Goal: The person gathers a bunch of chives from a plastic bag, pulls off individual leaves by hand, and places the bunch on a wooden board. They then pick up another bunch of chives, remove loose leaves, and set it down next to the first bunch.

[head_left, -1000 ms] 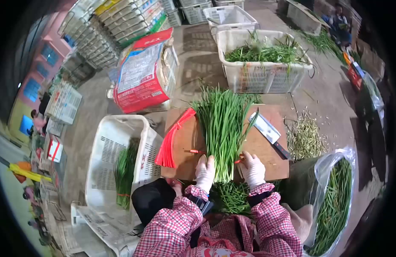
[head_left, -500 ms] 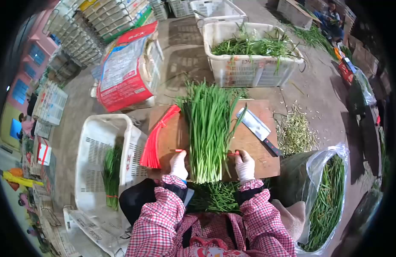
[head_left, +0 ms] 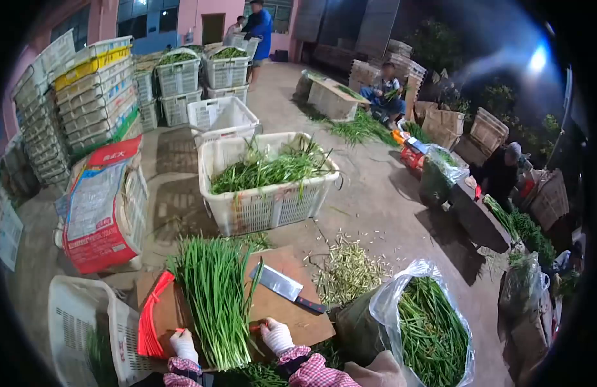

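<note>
A thick bunch of green garlic chives (head_left: 214, 297) lies on a brown board (head_left: 314, 329), pale cut ends toward me. In white gloves, my left hand (head_left: 184, 346) and my right hand (head_left: 277, 337) are closed at either side of its lower part. Each pinches an end of a red strip (head_left: 254, 327); its middle is hidden by the chives. Left of the bunch is a bundle of red strips (head_left: 153, 319). A cleaver (head_left: 279, 282) with a dark handle rests on the right of the board.
Beyond the board stands a white crate (head_left: 266, 213) of loose greens. A plastic-lined sack (head_left: 434, 329) of chives is at right, near scattered cut ends (head_left: 350, 271). Another crate (head_left: 127, 335) sits at left. Stacked crates (head_left: 95, 97) and several people are farther off.
The view has tilted up and swung right, showing more of the yard and other people. Both hands stay beside the chives with the red strip ends in them.
</note>
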